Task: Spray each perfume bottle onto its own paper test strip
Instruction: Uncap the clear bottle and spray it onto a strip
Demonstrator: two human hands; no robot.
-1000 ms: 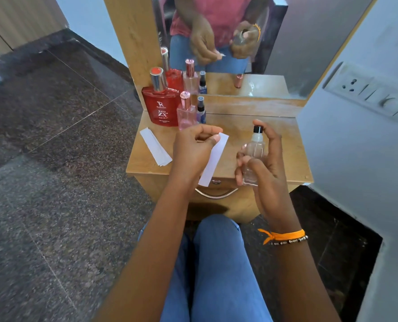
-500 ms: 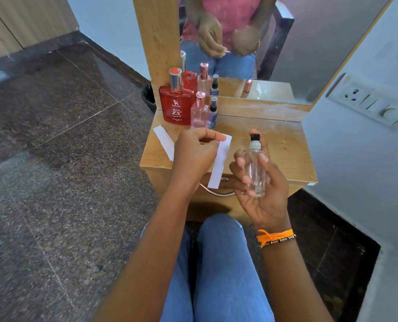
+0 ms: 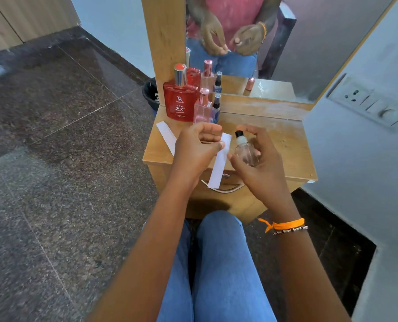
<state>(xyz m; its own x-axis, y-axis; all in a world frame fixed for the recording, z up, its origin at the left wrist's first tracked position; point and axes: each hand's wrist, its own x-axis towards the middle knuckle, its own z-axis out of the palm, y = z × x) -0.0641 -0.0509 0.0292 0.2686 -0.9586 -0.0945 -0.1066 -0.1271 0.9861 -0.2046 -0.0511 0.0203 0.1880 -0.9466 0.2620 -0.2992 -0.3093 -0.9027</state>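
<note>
My left hand (image 3: 196, 148) pinches a white paper strip (image 3: 219, 166) near its top, and the strip hangs down over the table's front edge. Right beside it, my right hand (image 3: 258, 163) grips a small clear bottle (image 3: 245, 151) with a black and white spray top, tilted toward the strip. At the back left of the wooden dressing table (image 3: 286, 145) stand a red perfume bottle (image 3: 180, 102), a pink bottle (image 3: 202, 108) and a small dark blue bottle (image 3: 216, 108). More white strips (image 3: 166, 135) lie flat on the table's left side.
A mirror (image 3: 286, 43) rises behind the table and reflects the hands and bottles. A wall with a switch plate (image 3: 367, 103) is close on the right. A drawer handle (image 3: 228, 188) sits below the table edge. My knees in blue jeans are under it. Dark stone floor lies to the left.
The right hand brought the clear bottle in toward the strip and tipped it from upright to leaning left. The left hand kept holding the strip.
</note>
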